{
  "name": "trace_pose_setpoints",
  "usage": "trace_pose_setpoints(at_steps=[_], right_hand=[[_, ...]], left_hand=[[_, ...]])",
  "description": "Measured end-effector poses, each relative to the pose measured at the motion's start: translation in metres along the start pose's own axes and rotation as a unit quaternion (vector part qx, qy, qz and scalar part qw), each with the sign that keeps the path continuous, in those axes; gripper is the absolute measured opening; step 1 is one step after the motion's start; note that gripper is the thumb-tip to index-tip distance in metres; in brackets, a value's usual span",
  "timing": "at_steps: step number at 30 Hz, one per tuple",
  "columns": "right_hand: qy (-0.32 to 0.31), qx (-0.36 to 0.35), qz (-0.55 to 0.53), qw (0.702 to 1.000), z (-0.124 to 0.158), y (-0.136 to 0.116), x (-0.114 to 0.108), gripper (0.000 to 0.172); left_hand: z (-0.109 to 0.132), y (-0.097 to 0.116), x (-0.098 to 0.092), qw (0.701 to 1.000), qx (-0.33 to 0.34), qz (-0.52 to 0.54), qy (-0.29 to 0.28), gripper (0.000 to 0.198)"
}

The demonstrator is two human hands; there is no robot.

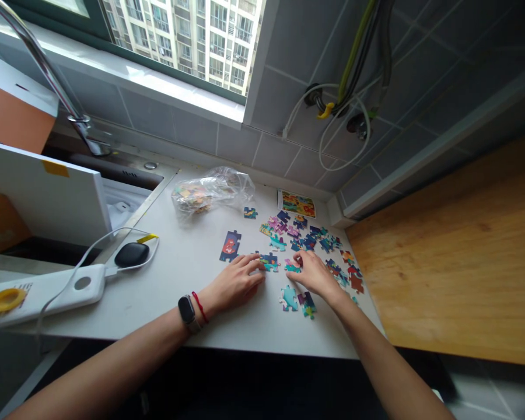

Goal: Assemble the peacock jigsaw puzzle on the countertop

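Observation:
My left hand [235, 282] lies palm down on the white counter [175, 274], its fingertips pressing a small joined cluster of puzzle pieces [269, 262]. A watch and a red string sit on that wrist. My right hand [314, 274] rests close beside it, fingertips pinching a teal and pink puzzle piece [291, 266]. Several loose colourful pieces [304, 236] are scattered beyond the hands. A teal piece [289, 297] and a dark piece [307, 304] lie just below my right hand. A dark blue joined piece [230, 245] lies to the left.
A clear plastic bag of puzzle pieces [210, 189] and a reference picture card [296, 203] lie at the back. A sink with a tap [81, 122] is on the left, near a white power strip [48, 291] and a black case [132, 254]. A wooden surface [455, 256] adjoins on the right.

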State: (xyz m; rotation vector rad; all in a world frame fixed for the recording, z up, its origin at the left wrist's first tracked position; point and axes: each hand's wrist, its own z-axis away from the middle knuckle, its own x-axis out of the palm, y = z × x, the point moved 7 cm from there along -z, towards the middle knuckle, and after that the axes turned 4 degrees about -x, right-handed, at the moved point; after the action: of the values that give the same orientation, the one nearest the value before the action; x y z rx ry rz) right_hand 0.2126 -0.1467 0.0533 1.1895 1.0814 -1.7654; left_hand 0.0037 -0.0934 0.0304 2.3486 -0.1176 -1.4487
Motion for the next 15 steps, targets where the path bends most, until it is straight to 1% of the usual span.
trace_pose_setpoints(at_steps=[4,8,12,15], right_hand=[[0.013,-0.032,-0.026,0.999,0.002,0.004,0.001,0.030],[0.024,-0.071,-0.065,0.995,0.004,0.008,0.002,0.032],[0.044,-0.146,-0.145,0.978,0.008,0.006,0.001,0.032],[0.031,-0.208,-0.169,0.963,0.011,0.001,0.001,0.034]], left_hand=[[0.000,0.006,0.000,1.000,0.016,-0.004,0.003,0.008],[-0.001,0.011,-0.001,1.000,0.031,-0.003,-0.001,0.007],[-0.004,0.019,-0.002,0.998,0.060,-0.019,-0.014,0.005],[-0.011,0.030,0.000,0.991,0.116,-0.044,-0.042,0.010]])
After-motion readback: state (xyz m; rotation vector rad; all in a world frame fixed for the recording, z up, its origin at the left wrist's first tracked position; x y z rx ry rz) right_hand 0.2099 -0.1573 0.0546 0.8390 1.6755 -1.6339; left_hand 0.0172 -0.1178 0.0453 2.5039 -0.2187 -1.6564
